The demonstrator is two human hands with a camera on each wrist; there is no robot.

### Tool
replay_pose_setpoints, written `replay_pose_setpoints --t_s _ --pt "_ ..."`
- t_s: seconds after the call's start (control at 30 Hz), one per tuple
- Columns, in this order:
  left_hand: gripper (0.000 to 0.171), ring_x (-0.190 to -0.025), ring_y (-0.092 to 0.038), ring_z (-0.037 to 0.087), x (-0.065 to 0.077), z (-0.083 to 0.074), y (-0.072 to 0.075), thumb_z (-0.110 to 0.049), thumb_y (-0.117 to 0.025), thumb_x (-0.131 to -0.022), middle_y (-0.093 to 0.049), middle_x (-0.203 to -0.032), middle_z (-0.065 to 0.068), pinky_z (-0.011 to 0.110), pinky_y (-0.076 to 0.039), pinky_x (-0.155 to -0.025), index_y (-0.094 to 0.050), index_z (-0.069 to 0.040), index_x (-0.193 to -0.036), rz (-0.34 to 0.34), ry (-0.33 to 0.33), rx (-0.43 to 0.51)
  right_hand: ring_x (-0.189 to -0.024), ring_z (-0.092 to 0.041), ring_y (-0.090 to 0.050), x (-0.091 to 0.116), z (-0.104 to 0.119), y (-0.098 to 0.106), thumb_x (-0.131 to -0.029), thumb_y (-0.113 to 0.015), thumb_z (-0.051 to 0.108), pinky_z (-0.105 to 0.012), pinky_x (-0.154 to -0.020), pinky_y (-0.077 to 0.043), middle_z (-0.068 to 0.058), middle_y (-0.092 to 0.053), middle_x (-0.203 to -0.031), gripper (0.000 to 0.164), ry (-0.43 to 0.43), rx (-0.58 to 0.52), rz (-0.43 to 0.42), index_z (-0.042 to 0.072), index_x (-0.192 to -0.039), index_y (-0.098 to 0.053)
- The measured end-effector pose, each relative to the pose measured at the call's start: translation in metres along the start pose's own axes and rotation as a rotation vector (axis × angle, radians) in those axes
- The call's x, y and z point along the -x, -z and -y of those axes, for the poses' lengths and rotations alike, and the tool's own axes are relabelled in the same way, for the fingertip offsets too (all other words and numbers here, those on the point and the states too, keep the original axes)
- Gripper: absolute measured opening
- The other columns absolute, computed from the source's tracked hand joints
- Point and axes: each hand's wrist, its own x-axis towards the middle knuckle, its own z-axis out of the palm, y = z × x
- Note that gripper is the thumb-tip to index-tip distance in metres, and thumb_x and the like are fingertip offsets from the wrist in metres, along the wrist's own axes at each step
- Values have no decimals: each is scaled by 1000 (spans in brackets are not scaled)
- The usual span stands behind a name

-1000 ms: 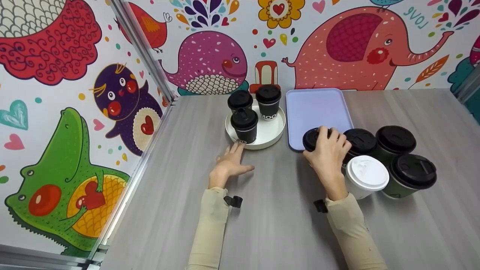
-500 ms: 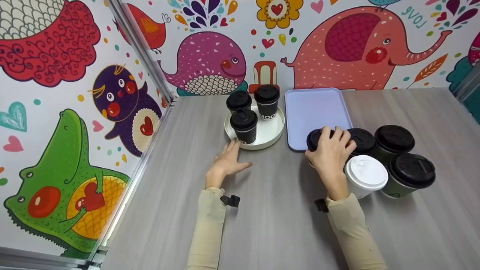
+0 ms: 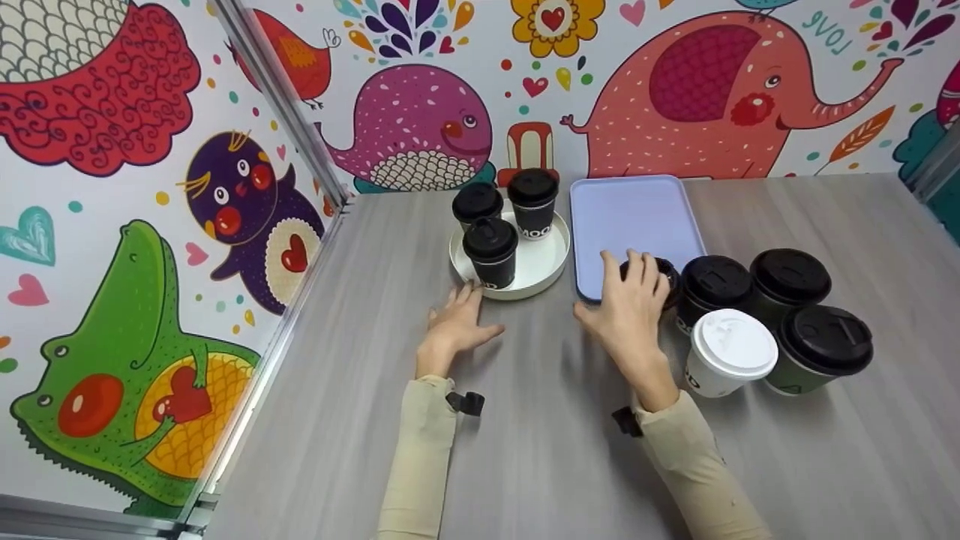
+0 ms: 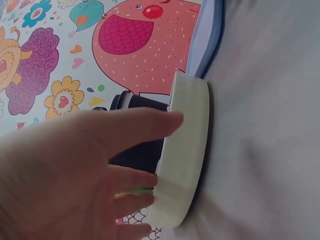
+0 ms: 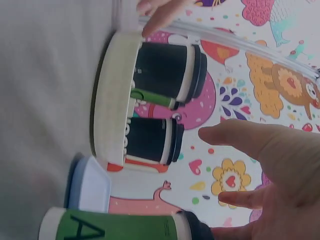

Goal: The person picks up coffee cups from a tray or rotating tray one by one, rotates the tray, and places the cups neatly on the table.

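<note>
In the head view my left hand (image 3: 454,326) has its fingers stretched out to the near rim of a white round dish (image 3: 547,279). Three black-lidded paper cups stand in that dish, the nearest being a dark cup (image 3: 491,251). My right hand (image 3: 628,315) is spread over a black-lidded cup (image 3: 673,286), mostly hidden behind its fingers. The right wrist view shows this as a green cup (image 5: 125,227), with the thumb well away from its lid and one fingertip close to it. The left wrist view has the thumb and fingers alongside the dish wall (image 4: 187,150).
A lilac tray (image 3: 630,214) lies right of the dish, against the back wall. Right of my right hand stand a dark cup (image 3: 712,285), a white-lidded cup (image 3: 731,349) and two green cups with black lids (image 3: 791,277). A patterned wall (image 3: 277,225) borders the left side.
The cup under my right hand has shifted slightly right, closer to the dark cup. My right hand has loosened from it and moved left, fingers spreading. My left hand has barely moved.
</note>
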Motion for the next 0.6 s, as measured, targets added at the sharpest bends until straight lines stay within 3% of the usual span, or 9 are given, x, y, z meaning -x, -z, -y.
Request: replay_pose_setpoints --t_s 0.17,0.47,0.6 --pt "84 -163 -17 37 2 -9 -1 -52 -65 -95 -25 -173 10 76 -12 -124 -32 -17 -163 -12 1 -62 -142 -54 -37 2 4 -5 -72 -89 26 -67 -116 -28 -34 -48 -146 79 9 -18 37 2 -140 -55" --pt "79 -163 -14 36 -1 -8 -4 -54 -60 -99 -25 -173 12 75 -11 -125 -37 -12 -161 -78 15 -13 -143 -53 -36 1 5 -11 -75 -88 26 -66 -117 -28 -34 -47 -147 82 7 -30 93 3 -145 -51" --pt "80 -164 -10 37 -3 -6 -7 -56 -56 -100 -22 -174 11 76 -11 -125 -35 -10 -161 -78 24 -11 -144 -53 -36 2 6 -12 -76 -87 27 -67 -117 -28 -34 -47 -147 83 10 -24 104 3 -146 -51"
